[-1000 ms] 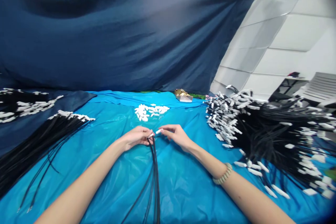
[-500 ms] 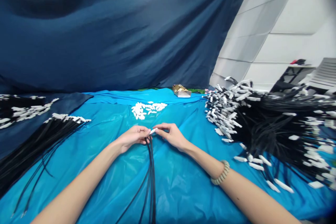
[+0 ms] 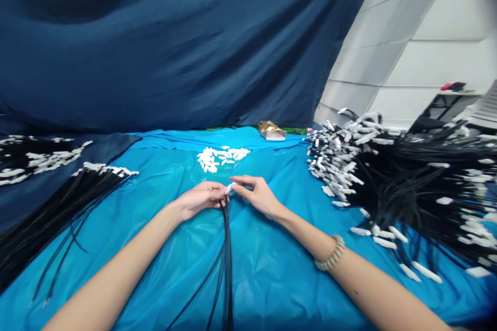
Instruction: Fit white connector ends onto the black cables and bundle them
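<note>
Between my fingertips at the centre is a small white piece (image 3: 230, 187). My left hand (image 3: 204, 198) pinches several black cables (image 3: 225, 253) near their upper ends, and they hang down toward the front edge. My right hand (image 3: 254, 194) has its thumb and index finger on the white piece, from the right side. How far the cable ends reach into the piece is too small to tell. Beyond the hands, a loose pile of white pieces (image 3: 212, 159) lies on the blue sheet (image 3: 163, 176).
At the right is a large heap of black cables (image 3: 396, 186) with white ends. Bundles of white-tipped black cables (image 3: 77, 191) lie at the left. A small gold and white box (image 3: 272, 132) sits at the back, before a dark blue curtain (image 3: 174, 51).
The white piece has tilted more upright between my fingertips. My right fingers have shifted slightly on it. The whole view has moved a little, with the surroundings slightly to the right.
</note>
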Action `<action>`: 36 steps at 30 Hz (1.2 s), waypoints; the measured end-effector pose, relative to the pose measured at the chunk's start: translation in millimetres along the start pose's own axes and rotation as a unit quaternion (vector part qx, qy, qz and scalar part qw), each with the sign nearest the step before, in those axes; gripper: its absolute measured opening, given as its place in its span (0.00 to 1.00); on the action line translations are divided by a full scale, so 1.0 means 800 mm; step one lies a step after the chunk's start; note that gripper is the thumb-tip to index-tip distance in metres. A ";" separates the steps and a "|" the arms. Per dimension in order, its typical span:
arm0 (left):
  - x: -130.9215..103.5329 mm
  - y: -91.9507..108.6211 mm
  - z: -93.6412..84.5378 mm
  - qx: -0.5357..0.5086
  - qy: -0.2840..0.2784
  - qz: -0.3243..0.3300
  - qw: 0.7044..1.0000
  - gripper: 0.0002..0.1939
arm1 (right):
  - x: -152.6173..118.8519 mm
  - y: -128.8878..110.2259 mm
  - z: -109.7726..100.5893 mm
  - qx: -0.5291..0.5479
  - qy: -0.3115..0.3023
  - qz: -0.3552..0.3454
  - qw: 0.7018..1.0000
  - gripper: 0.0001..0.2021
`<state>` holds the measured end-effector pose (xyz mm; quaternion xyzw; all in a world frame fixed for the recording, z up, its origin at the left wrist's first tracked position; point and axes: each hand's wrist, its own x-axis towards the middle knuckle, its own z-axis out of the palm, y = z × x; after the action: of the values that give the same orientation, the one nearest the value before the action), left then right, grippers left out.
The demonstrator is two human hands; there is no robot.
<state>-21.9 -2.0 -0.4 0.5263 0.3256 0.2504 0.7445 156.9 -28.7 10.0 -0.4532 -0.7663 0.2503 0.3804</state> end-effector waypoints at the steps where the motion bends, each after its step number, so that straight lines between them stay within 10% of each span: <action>1: 0.000 0.000 0.000 -0.010 -0.001 -0.002 1.000 0.11 | -0.002 -0.001 0.000 -0.013 0.018 -0.015 1.000 0.17; 7: 0.003 -0.007 -0.001 -0.086 -0.007 0.004 0.996 0.09 | -0.014 -0.001 -0.011 -0.124 0.031 -0.176 0.976 0.10; 12: 0.006 -0.010 0.007 -0.113 -0.009 0.009 0.993 0.10 | -0.014 0.001 -0.012 -0.347 0.029 -0.400 0.848 0.08; 24: 0.010 -0.019 0.013 -0.158 -0.011 0.012 0.987 0.10 | -0.011 -0.014 -0.018 -0.424 -0.003 -0.472 0.773 0.08; 31: 0.016 -0.026 0.011 -0.167 -0.002 0.021 0.986 0.10 | -0.005 -0.015 -0.010 -0.430 0.005 -0.461 0.776 0.08; 36: 0.018 -0.028 0.016 -0.170 -0.002 0.024 0.985 0.10 | -0.009 -0.016 -0.002 -0.361 0.010 -0.339 0.869 0.09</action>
<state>-2.2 -6.8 -21.4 0.4000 0.2636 0.3192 0.8177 154.0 -40.9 17.9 -0.2738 -0.9058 -0.1933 0.2593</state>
